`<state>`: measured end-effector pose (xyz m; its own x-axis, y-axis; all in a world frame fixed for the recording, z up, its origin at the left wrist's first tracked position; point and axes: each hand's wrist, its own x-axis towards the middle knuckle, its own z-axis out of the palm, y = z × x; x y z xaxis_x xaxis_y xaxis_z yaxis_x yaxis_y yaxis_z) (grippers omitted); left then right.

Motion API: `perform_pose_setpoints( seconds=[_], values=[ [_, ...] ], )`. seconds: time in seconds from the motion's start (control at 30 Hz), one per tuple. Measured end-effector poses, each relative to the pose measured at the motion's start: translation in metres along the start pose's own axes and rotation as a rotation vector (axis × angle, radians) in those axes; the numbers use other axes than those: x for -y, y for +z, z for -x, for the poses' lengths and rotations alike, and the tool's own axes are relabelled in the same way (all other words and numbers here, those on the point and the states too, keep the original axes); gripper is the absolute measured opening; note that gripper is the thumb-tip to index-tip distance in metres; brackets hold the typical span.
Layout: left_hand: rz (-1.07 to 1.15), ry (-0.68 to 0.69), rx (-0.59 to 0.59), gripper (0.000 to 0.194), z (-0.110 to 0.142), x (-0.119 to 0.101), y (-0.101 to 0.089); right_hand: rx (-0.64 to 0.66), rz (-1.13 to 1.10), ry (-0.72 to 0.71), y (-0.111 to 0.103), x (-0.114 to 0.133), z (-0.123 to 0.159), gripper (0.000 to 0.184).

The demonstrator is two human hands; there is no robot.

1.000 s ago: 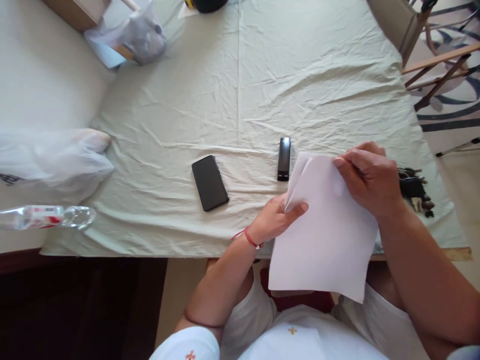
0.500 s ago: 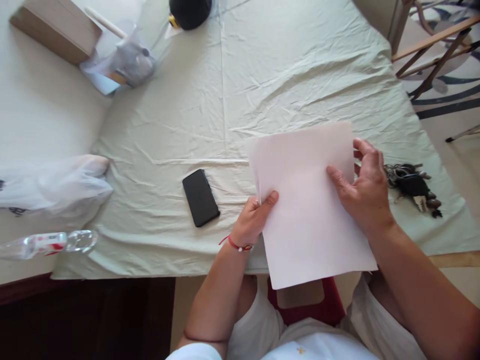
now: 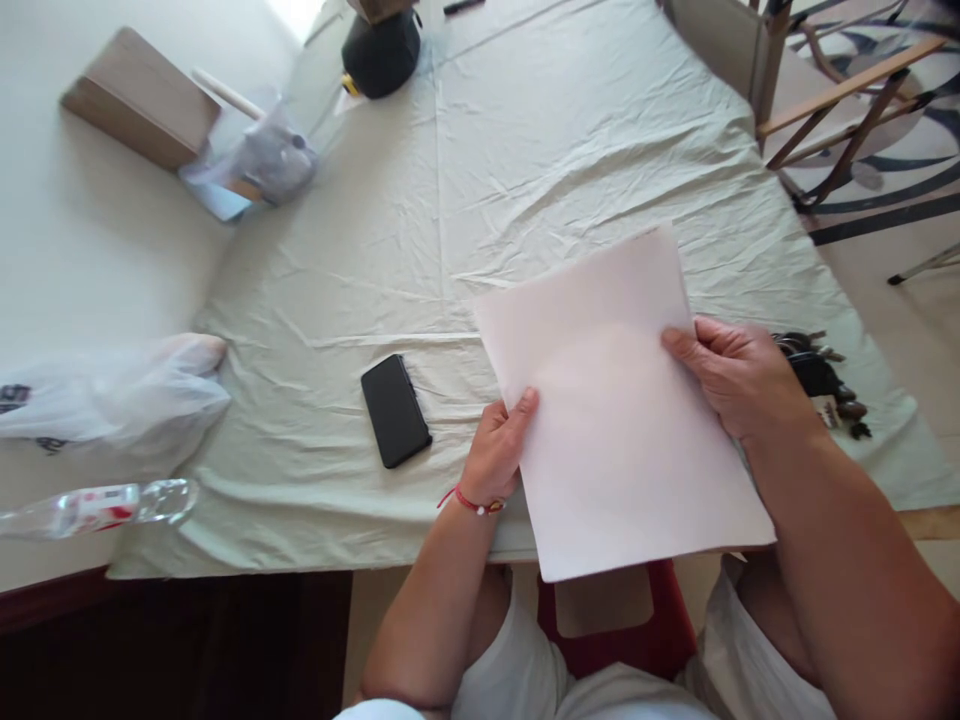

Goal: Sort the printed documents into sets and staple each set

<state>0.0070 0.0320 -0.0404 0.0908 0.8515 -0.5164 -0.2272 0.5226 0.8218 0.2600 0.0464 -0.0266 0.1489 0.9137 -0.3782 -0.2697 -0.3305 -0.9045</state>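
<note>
White sheets of paper point(image 3: 622, 420) are held up between both hands, over the table's front edge and slightly tilted. My left hand point(image 3: 499, 445) pinches their left edge, thumb on top and fingers underneath. On the opposite edge my right hand point(image 3: 739, 375) grips with its thumb on the face and its fingers curled behind. How many sheets there are I cannot tell. To the left of the paper a black phone point(image 3: 395, 411) lies on the pale green tablecloth point(image 3: 352, 270). A bunch of keys point(image 3: 821, 385) rests beyond my right hand, partly hidden by it.
On the left are a clear plastic bottle point(image 3: 101, 508), a white plastic bag point(image 3: 120, 390), a cardboard box point(image 3: 139, 97) and a bagged item point(image 3: 274, 160). A black rounded object point(image 3: 381, 55) stands at the back. A folding chair point(image 3: 840, 110) is at the right.
My right hand's fingers have closed behind the paper's right edge, where they were spread before. The paper has turned a little, its top right corner now more to the left. The view has shifted slightly.
</note>
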Motion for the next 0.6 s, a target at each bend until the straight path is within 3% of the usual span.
perform_pose_setpoints(
  seconds=[0.43,0.6],
  values=[
    [0.198,0.101,-0.081,0.048,0.003,0.001,-0.002,-0.038,-0.074,0.010,0.006,0.004,0.001,0.018],
    [0.258,0.166,-0.218,0.055,-0.005,0.007,0.000,-0.048,-0.078,0.030,0.008,0.002,-0.005,0.025]
  ],
)
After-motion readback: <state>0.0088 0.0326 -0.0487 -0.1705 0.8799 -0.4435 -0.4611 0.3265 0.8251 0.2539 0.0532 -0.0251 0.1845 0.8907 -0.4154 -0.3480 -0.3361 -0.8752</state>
